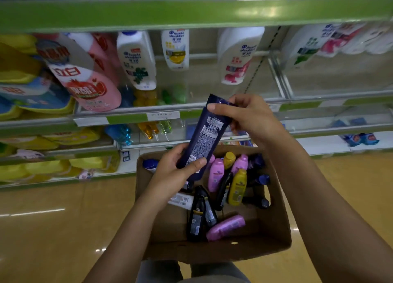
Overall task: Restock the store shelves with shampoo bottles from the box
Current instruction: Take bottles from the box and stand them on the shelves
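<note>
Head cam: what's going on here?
A person holds a dark blue bottle in both hands above an open cardboard box: left hand grips its lower end, right hand its upper end. Pink, yellow and black bottles lie in the box. The shelves ahead are partly stocked.

Both forearms extended forward, bare. Left hand (176, 165) lower, fingers and thumb curled in a grip, thumb on top. Right hand (244, 114) higher, wrist bent, thumb and fingers pinching.
</note>
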`<state>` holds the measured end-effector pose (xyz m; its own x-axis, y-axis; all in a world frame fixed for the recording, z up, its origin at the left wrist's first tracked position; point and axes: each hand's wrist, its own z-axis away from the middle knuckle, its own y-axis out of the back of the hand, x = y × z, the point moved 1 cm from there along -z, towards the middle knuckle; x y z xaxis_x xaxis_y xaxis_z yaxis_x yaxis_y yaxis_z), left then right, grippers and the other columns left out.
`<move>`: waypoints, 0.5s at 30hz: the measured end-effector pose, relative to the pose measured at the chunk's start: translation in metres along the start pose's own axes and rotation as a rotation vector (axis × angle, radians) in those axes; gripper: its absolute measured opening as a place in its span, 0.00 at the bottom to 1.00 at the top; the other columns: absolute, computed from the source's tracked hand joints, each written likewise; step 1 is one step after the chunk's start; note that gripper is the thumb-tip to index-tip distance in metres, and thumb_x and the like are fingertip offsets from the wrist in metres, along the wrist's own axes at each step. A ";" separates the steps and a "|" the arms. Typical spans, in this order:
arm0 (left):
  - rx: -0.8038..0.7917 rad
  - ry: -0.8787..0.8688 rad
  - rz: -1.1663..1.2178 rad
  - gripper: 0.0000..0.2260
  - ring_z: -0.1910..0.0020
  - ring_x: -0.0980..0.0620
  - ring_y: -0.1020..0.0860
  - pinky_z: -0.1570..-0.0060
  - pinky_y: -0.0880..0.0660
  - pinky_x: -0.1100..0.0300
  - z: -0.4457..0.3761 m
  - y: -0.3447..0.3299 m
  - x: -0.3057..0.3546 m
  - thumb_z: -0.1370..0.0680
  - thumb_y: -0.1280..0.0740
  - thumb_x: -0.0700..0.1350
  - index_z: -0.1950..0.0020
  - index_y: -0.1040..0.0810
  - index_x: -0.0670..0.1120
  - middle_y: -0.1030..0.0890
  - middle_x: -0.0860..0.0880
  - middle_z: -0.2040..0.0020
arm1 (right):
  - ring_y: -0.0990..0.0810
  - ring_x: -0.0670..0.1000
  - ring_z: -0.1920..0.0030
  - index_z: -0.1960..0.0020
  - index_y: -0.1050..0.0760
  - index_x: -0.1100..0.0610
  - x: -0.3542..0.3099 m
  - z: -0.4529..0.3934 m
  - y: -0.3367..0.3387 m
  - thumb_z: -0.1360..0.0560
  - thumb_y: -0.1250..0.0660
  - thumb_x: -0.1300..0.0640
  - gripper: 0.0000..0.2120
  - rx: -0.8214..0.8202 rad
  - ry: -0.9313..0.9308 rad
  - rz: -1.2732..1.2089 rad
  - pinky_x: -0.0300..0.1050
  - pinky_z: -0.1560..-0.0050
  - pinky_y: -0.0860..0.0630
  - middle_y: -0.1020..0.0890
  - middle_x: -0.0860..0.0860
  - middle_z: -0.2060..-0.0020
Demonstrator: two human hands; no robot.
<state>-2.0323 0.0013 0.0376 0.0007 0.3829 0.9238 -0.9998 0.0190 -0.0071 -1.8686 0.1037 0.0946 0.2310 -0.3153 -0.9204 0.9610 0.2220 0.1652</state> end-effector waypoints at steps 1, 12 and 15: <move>0.026 -0.013 0.009 0.13 0.50 0.59 0.18 0.53 0.22 0.62 0.002 0.000 0.005 0.28 0.28 0.44 0.47 0.23 0.57 0.16 0.56 0.51 | 0.28 0.46 0.74 0.59 0.24 0.58 -0.005 0.002 -0.002 0.34 0.22 0.50 0.15 0.008 0.002 -0.028 0.39 0.72 0.29 0.21 0.48 0.72; 0.404 -0.383 -0.402 0.16 0.62 0.58 0.23 0.62 0.25 0.64 0.016 -0.004 0.063 0.32 0.25 0.50 0.54 0.31 0.54 0.24 0.55 0.57 | 0.23 0.45 0.70 0.47 0.25 0.56 -0.054 0.024 -0.040 0.29 0.27 0.43 0.19 0.070 0.040 -0.076 0.38 0.73 0.27 0.20 0.51 0.60; 0.234 -0.249 -0.299 0.17 0.59 0.61 0.21 0.59 0.24 0.67 0.019 -0.002 0.074 0.29 0.27 0.51 0.46 0.30 0.56 0.22 0.57 0.53 | 0.24 0.46 0.70 0.49 0.24 0.57 -0.061 0.024 -0.043 0.27 0.28 0.47 0.15 0.102 0.115 -0.104 0.40 0.74 0.29 0.21 0.52 0.63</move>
<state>-2.0302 0.0119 0.1128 0.3143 0.1583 0.9360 -0.9339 -0.1253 0.3347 -1.9207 0.0914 0.1516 0.1158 -0.2229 -0.9679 0.9907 0.0966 0.0963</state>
